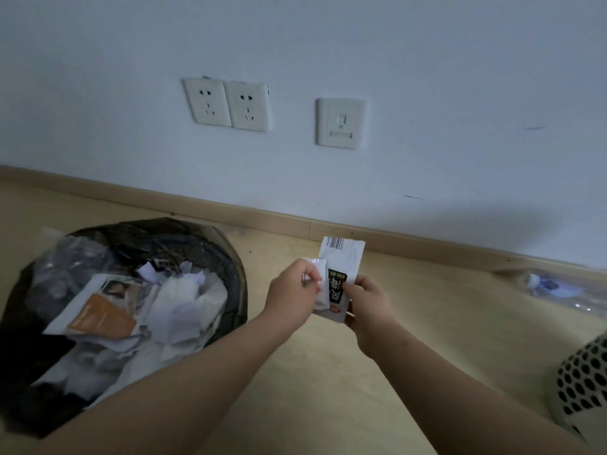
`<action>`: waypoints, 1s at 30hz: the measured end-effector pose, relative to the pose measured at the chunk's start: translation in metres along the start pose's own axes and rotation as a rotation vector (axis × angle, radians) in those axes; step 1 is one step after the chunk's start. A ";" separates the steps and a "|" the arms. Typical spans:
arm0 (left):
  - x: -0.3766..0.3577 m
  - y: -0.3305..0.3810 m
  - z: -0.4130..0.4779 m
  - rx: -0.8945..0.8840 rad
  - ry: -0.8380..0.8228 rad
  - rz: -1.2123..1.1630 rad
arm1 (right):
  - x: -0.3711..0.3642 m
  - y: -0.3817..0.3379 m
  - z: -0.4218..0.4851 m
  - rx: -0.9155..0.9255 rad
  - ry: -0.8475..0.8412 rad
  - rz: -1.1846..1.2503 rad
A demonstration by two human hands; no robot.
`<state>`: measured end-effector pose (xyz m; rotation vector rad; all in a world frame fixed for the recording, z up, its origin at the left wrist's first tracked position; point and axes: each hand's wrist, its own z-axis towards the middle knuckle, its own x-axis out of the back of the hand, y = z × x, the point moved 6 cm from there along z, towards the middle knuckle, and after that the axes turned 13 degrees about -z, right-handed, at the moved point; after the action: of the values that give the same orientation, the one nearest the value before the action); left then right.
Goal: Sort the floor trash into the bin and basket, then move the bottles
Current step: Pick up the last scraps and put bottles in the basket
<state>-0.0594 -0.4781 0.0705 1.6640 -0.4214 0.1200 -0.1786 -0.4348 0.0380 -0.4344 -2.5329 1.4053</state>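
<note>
My left hand (293, 292) pinches a small white paper scrap (320, 272) in front of me, above the wooden floor. My right hand (369, 307) grips a white packet (341, 274) with a barcode and a black label, held upright right beside the scrap. To the left stands the bin (226, 257), lined with a black bag and full of crumpled tissues, papers and clear plastic. A clear plastic bottle (558, 290) lies on the floor by the skirting at the right. The white perforated basket (578, 385) shows at the right edge.
The white wall carries two sockets (226, 105) and a network plate (340, 123). A wooden skirting board (295, 221) runs along the floor's far edge. Bare wooden floor (443, 307) lies between the bin and the basket.
</note>
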 end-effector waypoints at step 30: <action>0.190 -0.021 -0.031 0.016 0.364 0.660 | -0.162 -0.021 -0.045 0.402 -0.207 -0.807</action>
<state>0.1289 -0.4849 0.1166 1.4221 -0.6741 0.9003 -0.0167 -0.4678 0.0728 0.7484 -2.0569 1.5660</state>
